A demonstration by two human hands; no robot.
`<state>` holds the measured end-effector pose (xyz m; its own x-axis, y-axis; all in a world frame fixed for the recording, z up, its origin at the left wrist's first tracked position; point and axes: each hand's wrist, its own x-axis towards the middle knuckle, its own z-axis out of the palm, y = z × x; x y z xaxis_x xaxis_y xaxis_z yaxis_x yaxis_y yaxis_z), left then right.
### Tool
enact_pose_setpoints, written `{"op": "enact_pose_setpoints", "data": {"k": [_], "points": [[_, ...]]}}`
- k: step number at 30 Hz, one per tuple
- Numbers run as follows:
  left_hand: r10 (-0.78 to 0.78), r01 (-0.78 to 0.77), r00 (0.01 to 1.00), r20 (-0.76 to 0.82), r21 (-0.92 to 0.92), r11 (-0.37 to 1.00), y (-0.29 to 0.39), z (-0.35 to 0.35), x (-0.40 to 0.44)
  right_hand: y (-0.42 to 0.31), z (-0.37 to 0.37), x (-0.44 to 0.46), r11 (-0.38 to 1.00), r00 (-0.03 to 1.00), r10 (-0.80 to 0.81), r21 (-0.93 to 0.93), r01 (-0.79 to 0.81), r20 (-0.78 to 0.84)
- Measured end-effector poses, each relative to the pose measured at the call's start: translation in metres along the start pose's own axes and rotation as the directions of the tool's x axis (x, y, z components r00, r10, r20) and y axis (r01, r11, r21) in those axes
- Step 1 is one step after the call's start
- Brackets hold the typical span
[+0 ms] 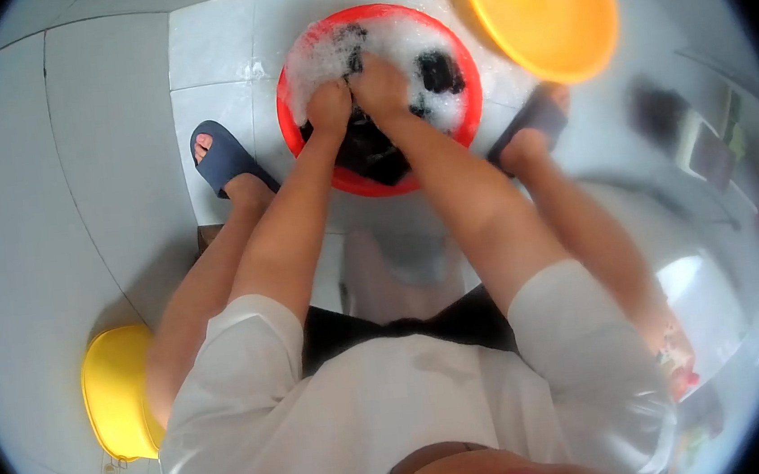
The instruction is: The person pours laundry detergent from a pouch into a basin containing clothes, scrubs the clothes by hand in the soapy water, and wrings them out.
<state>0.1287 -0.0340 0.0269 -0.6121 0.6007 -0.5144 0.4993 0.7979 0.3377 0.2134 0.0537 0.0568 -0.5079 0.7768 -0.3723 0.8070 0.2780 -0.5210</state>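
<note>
A round red basin (473,93) stands on the floor between my feet, filled with white suds and dark wet cloth (370,152). My left hand (329,106) is closed on the dark cloth near the basin's middle. Right beside it, my right hand (380,85) is closed too, its fingers curled on the same cloth. The two hands nearly touch. Another dark piece of the cloth shows through the foam at the right of the basin. Foam and the hands themselves hide most fingertips.
An orange-yellow basin (545,15) lies to the upper right of the red one. A yellow bucket (121,395) is at the lower left. Blue slippers (226,157) are on both my feet, on pale floor tiles. Blurred objects line the right side.
</note>
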Motion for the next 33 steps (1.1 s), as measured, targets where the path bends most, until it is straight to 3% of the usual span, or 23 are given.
{"op": "enact_pose_setpoints", "data": {"k": [1, 3, 5, 7, 9, 13, 15, 16, 17, 19, 20, 21, 23, 24, 25, 27, 28, 31, 32, 33], "points": [[0.002, -0.003, 1.000, -0.015, -0.032, 0.999, -0.004, 0.008, 0.000, 0.005, 0.006, 0.008, 0.993, 0.985, 0.081, 0.069, -0.092, 0.154], [0.044, -0.048, 0.996, -0.074, -0.046, 0.998, -0.010, 0.019, 0.000, 0.014, 0.021, 0.013, 0.998, 0.991, 0.068, -0.008, -0.068, 0.116], [0.087, -0.096, 0.986, -0.143, -0.058, 0.994, 0.000, 0.012, -0.001, 0.022, 0.024, 0.019, 0.998, 0.979, -0.007, -0.060, 0.020, 0.206], [0.000, -0.076, 0.887, -0.462, -0.147, 0.986, 0.025, -0.015, -0.013, 0.019, 0.013, 0.020, 0.998, 0.979, 0.008, -0.058, 0.004, 0.204], [-0.007, -0.091, 0.895, -0.446, -0.197, 0.976, 0.030, -0.038, -0.025, 0.018, 0.007, 0.016, 0.998, 0.978, 0.018, -0.055, -0.007, 0.207], [0.064, -0.166, 0.936, -0.346, -0.273, 0.948, 0.010, -0.054, -0.034, 0.036, -0.008, 0.024, 0.986, 0.998, -0.017, 0.165, 0.007, 0.060], [0.058, -0.181, 0.943, -0.328, -0.360, 0.915, 0.011, -0.070, -0.048, 0.047, -0.029, 0.013, 0.881, 0.993, -0.107, 0.459, 0.118, -0.050], [0.047, -0.180, 0.955, -0.292, -0.448, 0.876, 0.012, -0.077, -0.055, 0.056, -0.040, 0.018, 0.906, 0.988, -0.111, 0.420, 0.055, 0.110], [0.057, -0.196, 0.950, -0.306, -0.446, 0.873, 0.016, -0.082, -0.064, 0.064, -0.044, 0.012, 0.905, 0.988, -0.120, 0.420, 0.070, 0.093], [0.164, -0.334, 0.932, -0.324, -0.588, 0.737, 0.014, -0.081, -0.080, 0.062, -0.067, -0.012, 0.883, 0.966, -0.256, 0.416, 0.218, 0.037], [0.222, -0.400, 0.913, -0.342, -0.645, 0.651, 0.015, -0.084, -0.084, 0.061, -0.088, -0.018, 0.931, 0.943, -0.211, 0.348, 0.114, 0.256], [0.234, -0.421, 0.903, -0.359, -0.636, 0.647, 0.021, -0.095, -0.092, 0.059, -0.097, -0.026, 0.927, 0.946, -0.223, 0.351, 0.131, 0.235], [0.298, -0.449, 0.893, -0.337, -0.639, 0.625, 0.032, -0.116, -0.107, 0.054, -0.110, -0.043, 0.967, 0.893, -0.191, 0.235, 0.100, 0.406], [0.282, -0.417, 0.908, -0.309, -0.720, 0.555, 0.042, -0.130, -0.112, 0.055, -0.106, -0.041, 0.965, 0.889, -0.215, 0.229, 0.129, 0.405], [0.291, -0.434, 0.900, -0.323, -0.711, 0.553, 0.053, -0.151, -0.120, 0.039, -0.130, -0.058, 0.962, 0.893, -0.226, 0.232, 0.142, 0.390], [0.419, -0.478, 0.865, -0.275, -0.706, 0.522, 0.073, -0.198, -0.142, 0.002, -0.190, -0.096, 0.883, 0.809, -0.417, 0.394, 0.254, 0.414], [0.403, -0.490, 0.865, -0.300, -0.684, 0.541, 0.089, -0.221, -0.159, -0.020, -0.223, -0.116, 0.874, 0.753, -0.433, 0.434, 0.218, 0.495], [0.471, -0.620, 0.780, -0.411, -0.607, 0.497, 0.125, -0.272, -0.204, -0.070, -0.276, -0.158, 0.841, 0.714, -0.466, 0.513, 0.174, 0.523], [0.470, -0.623, 0.780, -0.414, -0.586, 0.517, 0.135, -0.286, -0.221, -0.074, -0.273, -0.153, 0.817, 0.733, -0.516, 0.513, 0.265, 0.443], [0.479, -0.635, 0.770, -0.422, -0.579, 0.511, 0.144, -0.299, -0.237, -0.078, -0.280, -0.163, 0.817, 0.823, -0.512, 0.436, 0.377, 0.246]]}}
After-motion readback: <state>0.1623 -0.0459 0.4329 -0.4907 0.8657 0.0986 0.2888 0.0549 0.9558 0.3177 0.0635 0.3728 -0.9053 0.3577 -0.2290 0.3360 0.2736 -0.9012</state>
